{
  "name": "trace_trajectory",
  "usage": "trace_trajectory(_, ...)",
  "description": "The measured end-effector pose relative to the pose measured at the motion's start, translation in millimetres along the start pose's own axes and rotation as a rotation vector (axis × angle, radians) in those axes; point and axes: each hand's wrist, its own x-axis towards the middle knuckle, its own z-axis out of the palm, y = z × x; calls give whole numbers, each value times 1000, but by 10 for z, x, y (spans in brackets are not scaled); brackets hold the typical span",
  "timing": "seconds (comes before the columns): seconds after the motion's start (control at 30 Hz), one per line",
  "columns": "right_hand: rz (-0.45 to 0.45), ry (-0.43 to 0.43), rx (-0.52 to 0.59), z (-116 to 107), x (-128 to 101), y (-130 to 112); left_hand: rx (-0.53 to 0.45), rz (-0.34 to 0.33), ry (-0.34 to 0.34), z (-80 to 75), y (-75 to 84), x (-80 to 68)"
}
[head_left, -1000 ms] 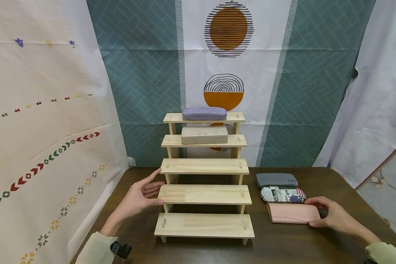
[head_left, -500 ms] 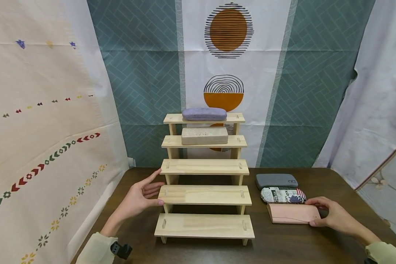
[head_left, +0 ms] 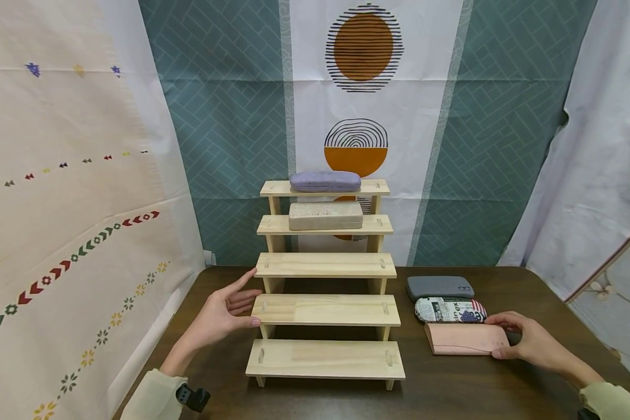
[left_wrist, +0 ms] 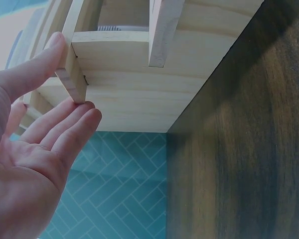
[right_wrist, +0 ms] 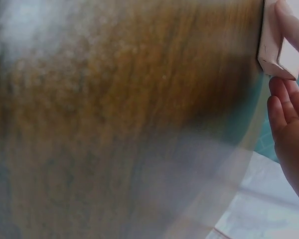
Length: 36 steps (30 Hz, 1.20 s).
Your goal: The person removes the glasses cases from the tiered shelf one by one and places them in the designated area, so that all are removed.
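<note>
A light wooden step stand (head_left: 325, 357) with several tiers stands on the dark table. My left hand (head_left: 215, 315) holds its left side, the thumb on the end of the second tier from the bottom and the index fingertip at the tier above. In the left wrist view, thumb and fingers of the left hand (left_wrist: 32, 159) lie on either side of a board end (left_wrist: 72, 82). To the right of the stand, my right hand (head_left: 535, 345) pinches the right end of a pink glasses case (head_left: 464, 339) between thumb and fingers. The case lies flat, flap line visible.
Behind the pink case lie a newsprint-patterned glasses case (head_left: 446, 310) and a grey one (head_left: 438, 286). A lilac case (head_left: 325, 181) rests on the top tier, a beige case (head_left: 325, 216) on the tier below. Fabric curtains (head_left: 231, 146) surround the table (head_left: 451, 391).
</note>
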Motion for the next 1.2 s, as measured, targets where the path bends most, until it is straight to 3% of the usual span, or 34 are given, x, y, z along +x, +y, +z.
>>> trace_trajectory(0.57,25,-7,-21,-14,-68,-43,-19,-17,-14,28,0,-9)
trace_trajectory(0.73,-33,47,-62,-38,-70,-152,-13,-12,-3,18,7,-20)
trace_trajectory(0.93,-179,139,-162,-99,49,-575,-5,-12,6,2,7,-19)
trace_trajectory(1.07,-206,105,-206,-151,191,-993,1,-4,5,-5,4,-2)
trace_trajectory(1.2,-220,61,-177,-158,355,-1416,9,2,3,-5,-6,1)
